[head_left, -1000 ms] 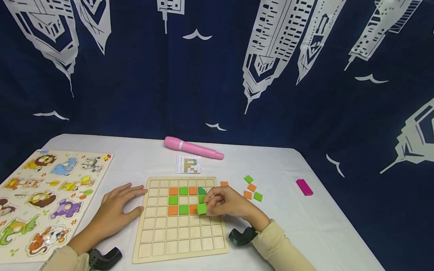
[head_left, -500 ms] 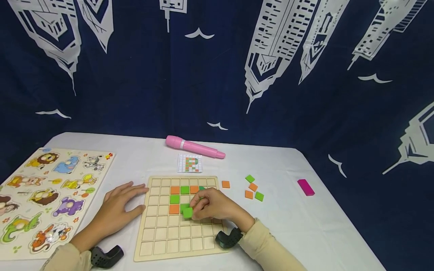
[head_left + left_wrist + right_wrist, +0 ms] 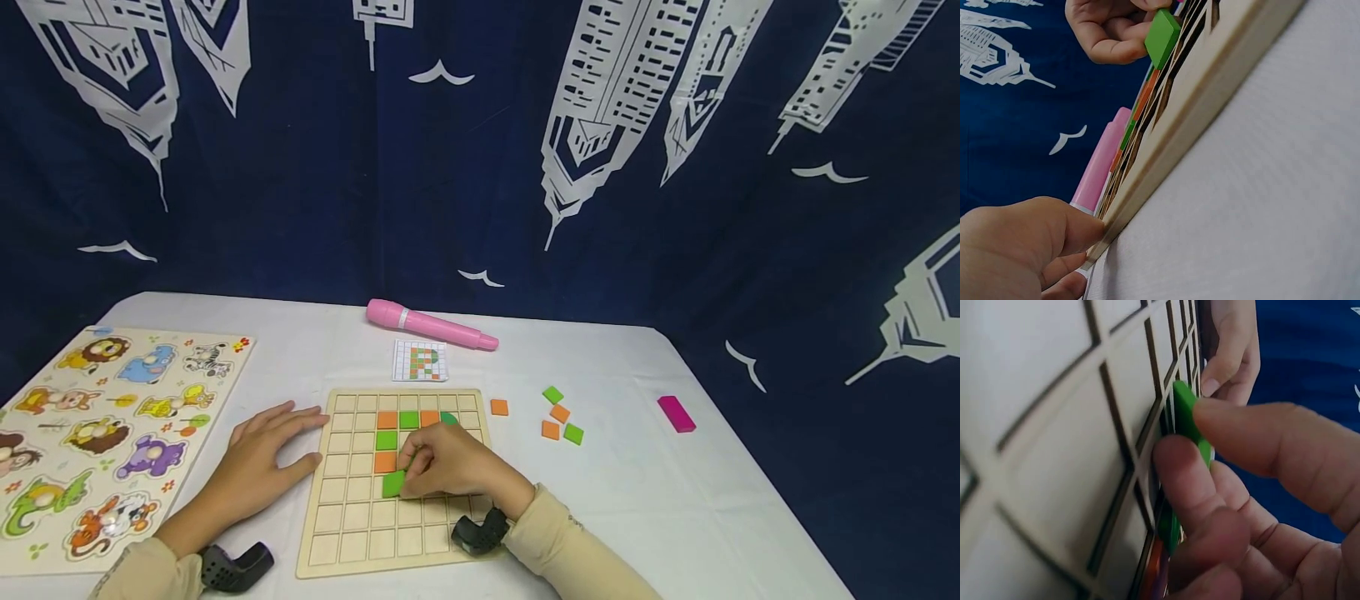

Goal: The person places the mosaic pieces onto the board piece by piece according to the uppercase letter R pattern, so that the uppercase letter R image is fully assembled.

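My right hand (image 3: 453, 462) pinches a green square tile (image 3: 392, 485) between thumb and fingers, over the wooden grid board (image 3: 375, 546). In the left wrist view that green tile stands tilted against the board's surface. It sits just below an orange tile (image 3: 386, 462) in the column of set tiles. Orange and green tiles fill part of the grid's upper rows, with a dark green rounded tile (image 3: 448, 417) at their right end; my right hand hides some of them. My left hand (image 3: 258, 467), fingers spread, touches the board's left edge with its fingertips.
Several loose tiles (image 3: 551, 430) lie right of the board, and a magenta block (image 3: 677, 414) farther right. Behind the board are a pattern card (image 3: 420, 361) and a pink marker-like stick (image 3: 432, 326). An animal puzzle board (image 3: 120, 433) lies at the left.
My right hand has moved left and slightly down across the board with the green tile, from the right end of the tile rows to beneath the left column. My left hand stays put.
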{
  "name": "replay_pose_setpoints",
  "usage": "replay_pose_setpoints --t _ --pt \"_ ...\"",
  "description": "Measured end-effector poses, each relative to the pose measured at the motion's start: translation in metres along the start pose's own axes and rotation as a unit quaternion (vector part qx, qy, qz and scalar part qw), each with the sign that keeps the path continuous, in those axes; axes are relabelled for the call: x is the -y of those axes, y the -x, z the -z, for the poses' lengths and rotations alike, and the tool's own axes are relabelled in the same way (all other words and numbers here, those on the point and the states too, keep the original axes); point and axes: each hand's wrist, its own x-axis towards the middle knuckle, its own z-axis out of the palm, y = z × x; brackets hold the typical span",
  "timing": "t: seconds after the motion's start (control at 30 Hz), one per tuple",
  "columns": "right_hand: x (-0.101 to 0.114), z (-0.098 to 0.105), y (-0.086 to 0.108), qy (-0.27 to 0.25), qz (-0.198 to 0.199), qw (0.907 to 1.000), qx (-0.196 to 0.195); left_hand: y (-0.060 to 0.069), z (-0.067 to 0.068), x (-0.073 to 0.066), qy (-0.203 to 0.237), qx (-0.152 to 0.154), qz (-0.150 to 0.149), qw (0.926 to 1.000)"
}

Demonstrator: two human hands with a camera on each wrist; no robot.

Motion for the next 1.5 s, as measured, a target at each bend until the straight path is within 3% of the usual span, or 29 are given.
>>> replay_pose_setpoints --t 0.33,0.93,1.13,1.3,1.5 --pt "0.009 -0.012 -0.004 0.054 -0.003 0.9983 -0.02 0.0 0.0 -0.001 -0.002 -0.002 0.001 1.0" --pt "0.008 -0.012 -0.004 0.068 0.009 0.9976 -0.009 0.0 0.0 -0.001 -0.007 0.002 0.005 1.0" --pt "-0.003 0.003 -0.001 -0.003 0.035 0.9986 0.04 0.0 -0.002 -0.001 -0.009 0.001 0.002 1.0" --pt "-0.018 0.022 0.001 -0.103 0.057 0.9899 0.08 0.001 -0.002 -0.001 -0.011 -0.003 0.001 0.9999" --pt "-0.036 0.04 0.006 -0.153 0.047 0.986 0.046 0.0 0.0 -0.002 -0.009 -0.004 -0.001 0.9999"
